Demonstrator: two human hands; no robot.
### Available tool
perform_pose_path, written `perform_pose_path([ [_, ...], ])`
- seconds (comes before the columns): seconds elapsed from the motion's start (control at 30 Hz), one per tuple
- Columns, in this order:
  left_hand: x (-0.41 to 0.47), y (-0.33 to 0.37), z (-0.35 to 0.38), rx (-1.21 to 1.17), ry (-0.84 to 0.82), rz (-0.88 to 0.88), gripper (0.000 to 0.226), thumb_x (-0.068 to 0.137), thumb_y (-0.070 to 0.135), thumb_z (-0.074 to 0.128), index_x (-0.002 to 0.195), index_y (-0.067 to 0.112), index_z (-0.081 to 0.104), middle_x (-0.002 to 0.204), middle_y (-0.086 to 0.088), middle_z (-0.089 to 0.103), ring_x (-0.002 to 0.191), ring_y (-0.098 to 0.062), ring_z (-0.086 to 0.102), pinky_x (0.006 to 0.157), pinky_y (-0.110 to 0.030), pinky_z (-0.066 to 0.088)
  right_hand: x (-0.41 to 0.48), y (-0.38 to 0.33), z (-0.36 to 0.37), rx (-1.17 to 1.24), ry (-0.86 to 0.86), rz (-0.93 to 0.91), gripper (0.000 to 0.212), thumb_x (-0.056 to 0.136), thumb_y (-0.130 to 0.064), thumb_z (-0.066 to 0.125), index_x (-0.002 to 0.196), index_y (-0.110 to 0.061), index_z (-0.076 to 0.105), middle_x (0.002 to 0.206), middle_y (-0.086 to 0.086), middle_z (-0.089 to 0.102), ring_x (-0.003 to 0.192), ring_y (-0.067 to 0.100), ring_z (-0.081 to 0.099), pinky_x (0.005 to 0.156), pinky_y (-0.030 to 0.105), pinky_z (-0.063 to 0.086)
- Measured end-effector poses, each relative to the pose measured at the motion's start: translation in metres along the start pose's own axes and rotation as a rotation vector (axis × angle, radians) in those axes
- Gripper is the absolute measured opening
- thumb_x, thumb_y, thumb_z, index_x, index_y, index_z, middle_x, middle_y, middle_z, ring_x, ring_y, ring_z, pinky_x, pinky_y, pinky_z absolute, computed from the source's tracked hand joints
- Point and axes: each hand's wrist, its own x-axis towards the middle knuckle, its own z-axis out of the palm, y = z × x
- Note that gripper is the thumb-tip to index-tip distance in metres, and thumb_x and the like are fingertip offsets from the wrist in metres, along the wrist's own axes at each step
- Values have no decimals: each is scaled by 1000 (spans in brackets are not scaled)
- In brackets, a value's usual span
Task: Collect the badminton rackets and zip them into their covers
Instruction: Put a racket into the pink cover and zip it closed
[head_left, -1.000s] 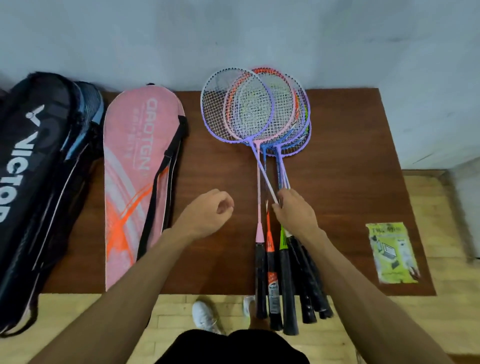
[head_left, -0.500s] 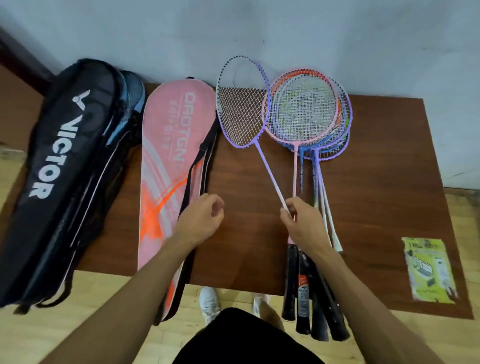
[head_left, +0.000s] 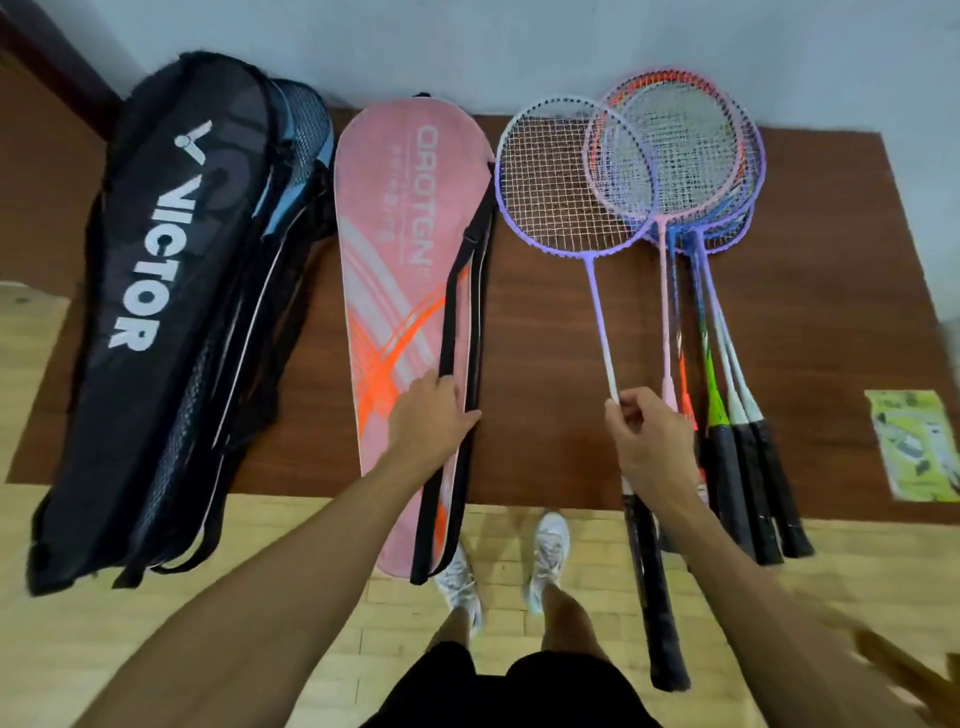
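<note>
My right hand (head_left: 649, 447) pinches the lower shaft of a purple racket (head_left: 569, 179), its head left of the pile and its black grip hanging past the table's front edge. Several more rackets (head_left: 691, 156) lie stacked to the right, heads overlapping, black grips pointing at me. A pink cover (head_left: 410, 260) with orange streaks and a black strap lies mid-table. My left hand (head_left: 431, 421) rests flat on its lower part, fingers on the strap. A black Victor cover (head_left: 171, 291) lies at the left, overhanging the front edge.
The brown table (head_left: 831, 291) stands against a pale wall. A yellow-green printed packet (head_left: 914, 447) lies near the table's right front corner. My feet in white shoes (head_left: 550, 551) stand on the wooden floor below the front edge.
My right hand has pulled the purple racket out of the pile and leftward. My left hand moved from hovering over the table onto the pink cover.
</note>
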Motion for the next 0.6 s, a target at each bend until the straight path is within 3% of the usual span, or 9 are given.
perform_pose_path([
  [0.17,2,5,9,84,1,14,30,91,32,56,107,7,56,113,-13,54,108,-32,53,86,-41,43,-13,8,2,26,-23,19,14,92,-20,59,83,-9,62,63,0,63,57,18,58,58,36,48],
  [0.43,0,2,20,-82,113,-69,15,87,15,61,98,7,66,103,-14,62,98,-33,59,82,-38,43,-6,17,3,54,-165,41,13,93,-21,57,86,-12,61,68,0,64,62,17,60,61,39,51],
  [0.6,-4,0,24,-50,129,-25,26,88,22,59,109,7,62,111,-13,59,101,-33,58,87,-40,44,-1,21,8,77,-192,52,12,93,-22,57,86,-13,61,69,-1,63,65,18,61,66,43,54],
])
